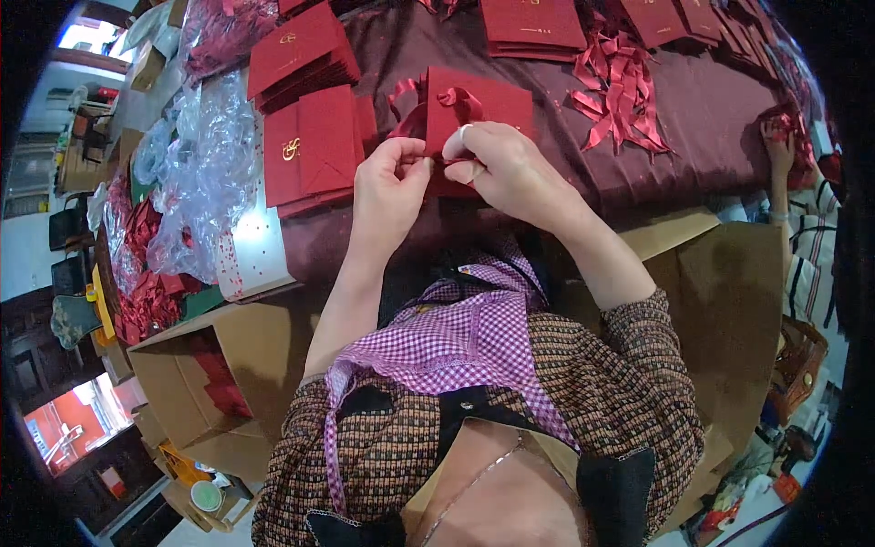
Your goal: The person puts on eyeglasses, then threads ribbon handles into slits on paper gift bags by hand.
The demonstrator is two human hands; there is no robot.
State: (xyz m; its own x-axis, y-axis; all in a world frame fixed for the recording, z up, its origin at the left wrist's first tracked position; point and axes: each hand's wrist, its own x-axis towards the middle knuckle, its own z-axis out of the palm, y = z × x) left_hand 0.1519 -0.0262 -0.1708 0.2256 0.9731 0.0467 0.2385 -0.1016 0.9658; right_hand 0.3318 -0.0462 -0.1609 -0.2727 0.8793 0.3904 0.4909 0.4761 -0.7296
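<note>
On the cloth-covered table before me lies a red paper gift bag (pixel 503 98) with a glossy red ribbon (pixel 461 102) looped at its middle. Thumb and fingers of my left hand (pixel 387 193) pinch close to the bag's lower left, where a ribbon end runs down to them. My right hand (pixel 510 169), with a ring on it, is closed at the ribbon just to the right. The two hands' fingertips nearly meet, hiding the exact grip. Left of my hands, a pile of red bags (pixel 314 141) with gold print lies close by.
Loose red ribbons (pixel 624 96) lie to the right, with more bag stacks (pixel 533 25) along the back. Clear plastic wrapping (pixel 205 173) covers the left side. Open cardboard boxes (pixel 264 351) stand below the table edge. Another person's hand (pixel 777 146) is at the far right.
</note>
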